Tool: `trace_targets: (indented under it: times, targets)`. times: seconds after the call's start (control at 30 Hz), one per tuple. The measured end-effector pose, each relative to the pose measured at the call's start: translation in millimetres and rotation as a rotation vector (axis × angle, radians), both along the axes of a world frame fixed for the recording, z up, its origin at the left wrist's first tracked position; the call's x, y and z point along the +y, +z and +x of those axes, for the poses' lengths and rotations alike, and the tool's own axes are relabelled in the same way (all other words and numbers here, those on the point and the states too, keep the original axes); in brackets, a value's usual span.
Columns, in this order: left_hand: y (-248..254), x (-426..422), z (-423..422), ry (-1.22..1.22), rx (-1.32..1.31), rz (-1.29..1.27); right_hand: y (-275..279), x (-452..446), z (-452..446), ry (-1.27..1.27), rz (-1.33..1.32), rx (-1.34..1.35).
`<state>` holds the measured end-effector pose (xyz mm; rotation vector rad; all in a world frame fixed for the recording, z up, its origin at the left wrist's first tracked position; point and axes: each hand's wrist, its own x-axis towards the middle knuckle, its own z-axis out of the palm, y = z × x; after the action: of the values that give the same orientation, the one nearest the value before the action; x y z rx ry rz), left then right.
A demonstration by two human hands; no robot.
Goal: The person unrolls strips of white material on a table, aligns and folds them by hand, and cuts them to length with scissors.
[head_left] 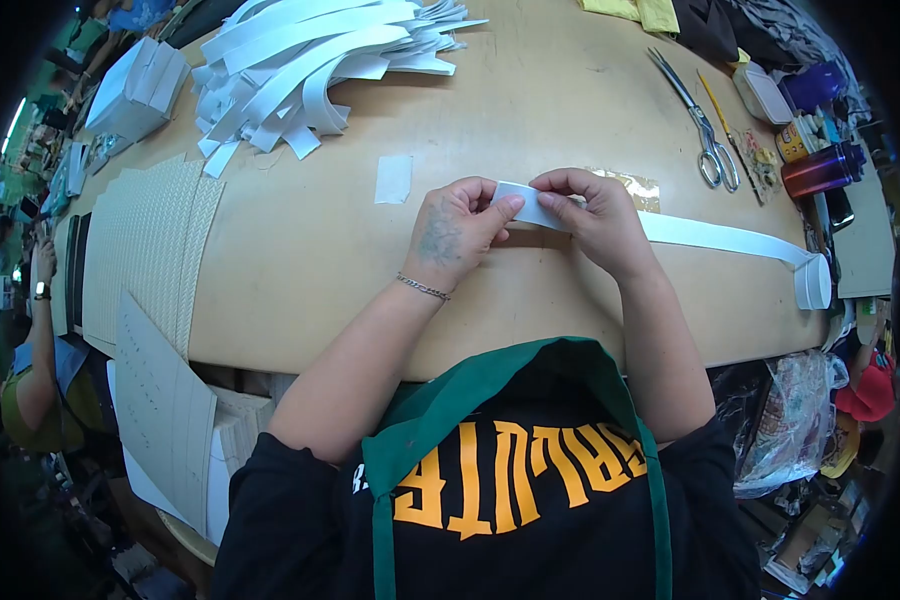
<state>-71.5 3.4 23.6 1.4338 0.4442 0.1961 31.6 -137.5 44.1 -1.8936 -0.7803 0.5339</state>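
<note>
A long white strip (710, 232) runs from between my hands across the table to a loose roll (813, 282) at the right edge. My left hand (457, 225) pinches the strip's left end between thumb and fingers. Close beside it, my right hand (602, 215) grips the same strip, thumb on top. The short stretch between the two hands is held above the table. A small white paper piece (394, 179) lies left of my hands. Behind my right hand is a clear plastic piece (638, 190), partly covered.
Many white strips (310, 60) are heaped at the back left, beside a white stack (138, 88). Textured sheets (140, 250) cover the left side. Scissors (705, 135), a yellow pencil (722, 115) and a dark bottle (820, 170) are at the right. A person (40, 370) is at far left.
</note>
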Motion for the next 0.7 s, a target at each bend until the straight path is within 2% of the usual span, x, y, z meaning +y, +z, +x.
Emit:
trace_targets:
  times: [0.27,0.47,0.57,0.7]
  targets:
    - [6,-2,-2,0.008,0.041,0.035,4,0,-2,-0.009,-0.009,-0.018]
    - [7,-3,-4,0.062,-0.036,0.079,-1,6,-2,0.048,0.055,-0.002]
    - [3,9,-9,0.130,-0.076,0.302,7,11,-1,0.082,-0.085,-0.197]
    - [-7,42,-16,0.292,-0.091,0.115,12,-16,8,0.066,-0.213,-0.549]
